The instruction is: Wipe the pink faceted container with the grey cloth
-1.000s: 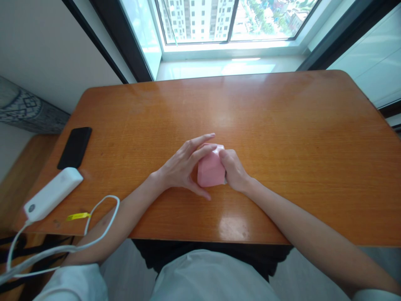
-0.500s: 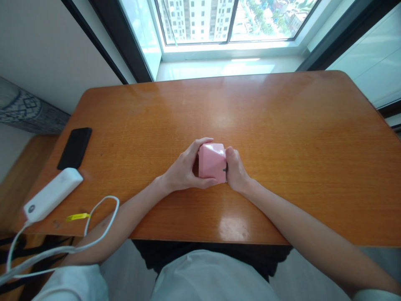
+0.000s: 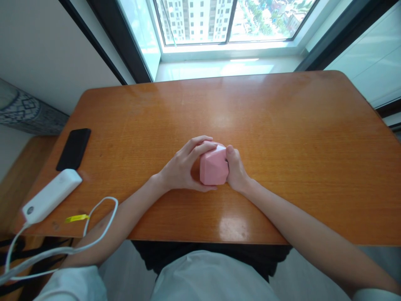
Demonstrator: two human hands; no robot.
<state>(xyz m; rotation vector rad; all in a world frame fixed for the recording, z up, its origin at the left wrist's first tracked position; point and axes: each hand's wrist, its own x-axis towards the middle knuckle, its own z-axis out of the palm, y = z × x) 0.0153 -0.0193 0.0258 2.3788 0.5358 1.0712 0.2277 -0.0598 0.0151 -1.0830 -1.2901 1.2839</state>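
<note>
A small pink faceted block point(image 3: 214, 167) with glossy slanted sides is between my two hands, above the near middle of the table. My left hand point(image 3: 184, 165) curls around its left side, fingers over the far top edge and thumb along the near lower edge. A gap shows between that palm and the block. Closed against the block's right side is my right hand point(image 3: 237, 170), its thumb up beside a small dark metal bit. The fingers of the right hand are mostly hidden, and so is whatever part of the block they wrap.
On the left of the wooden table point(image 3: 297, 138) lie a black phone point(image 3: 74, 149) and a white power bank point(image 3: 52, 196). A white cable point(image 3: 109, 225) with a yellow tag point(image 3: 77, 218) loops over my left forearm. A window point(image 3: 228, 25) stands beyond the far edge.
The pink block has turned, so a different facet faces me and the metal bit shows less. My left fingers have shifted over its top; my right hand stays almost still.
</note>
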